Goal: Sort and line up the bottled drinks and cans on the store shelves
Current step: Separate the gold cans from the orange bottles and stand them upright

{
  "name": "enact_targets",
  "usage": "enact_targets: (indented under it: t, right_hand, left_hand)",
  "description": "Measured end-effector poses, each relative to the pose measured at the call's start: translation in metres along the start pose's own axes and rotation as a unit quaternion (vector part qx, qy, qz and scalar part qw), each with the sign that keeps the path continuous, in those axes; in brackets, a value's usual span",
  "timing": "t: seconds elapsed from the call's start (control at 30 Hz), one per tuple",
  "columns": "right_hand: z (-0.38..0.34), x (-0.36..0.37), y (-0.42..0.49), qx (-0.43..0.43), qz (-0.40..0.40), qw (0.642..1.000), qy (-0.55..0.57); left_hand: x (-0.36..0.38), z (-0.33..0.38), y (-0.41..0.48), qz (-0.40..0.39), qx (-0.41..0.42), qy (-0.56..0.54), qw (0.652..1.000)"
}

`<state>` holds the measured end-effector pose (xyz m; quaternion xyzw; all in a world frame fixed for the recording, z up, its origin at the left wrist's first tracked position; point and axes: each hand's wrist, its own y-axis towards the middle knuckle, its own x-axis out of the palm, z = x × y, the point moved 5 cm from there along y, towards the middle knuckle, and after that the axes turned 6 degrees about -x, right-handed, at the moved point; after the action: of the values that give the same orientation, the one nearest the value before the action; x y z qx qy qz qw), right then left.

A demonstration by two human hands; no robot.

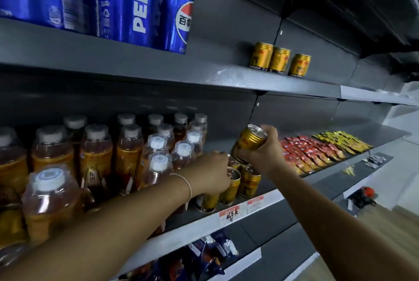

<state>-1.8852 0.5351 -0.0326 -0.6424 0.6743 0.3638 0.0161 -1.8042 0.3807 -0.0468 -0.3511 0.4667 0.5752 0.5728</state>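
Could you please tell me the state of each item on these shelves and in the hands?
Held can: tilted, gripped by right hand.
Shelf cans: upright, left hand on them.
Top cans: upright, in a row.
Pepsi cans: upright.
Bottles: upright, capped.
Sachets: lying flat.

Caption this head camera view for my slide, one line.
Right hand holds a tilted gold metal can above a cluster of matching cans on the grey shelf, left hand reaching among them.
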Motion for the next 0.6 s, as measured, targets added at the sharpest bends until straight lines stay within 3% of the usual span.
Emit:
enact_targets:
  t: [0.3,0.6]
  right_hand:
    - [0.028,0.044,0.071,-0.073,-0.108,0.991,0.007]
    - [0.058,0.096,0.112,-0.059,-0.214,0.974,-0.047]
  left_hand:
    - [0.028,-0.003,0.042,-0.020,-0.080,0.003,0.997]
    - [0.049,-0.006,0.058,-0.014,-0.116,0.024,0.993]
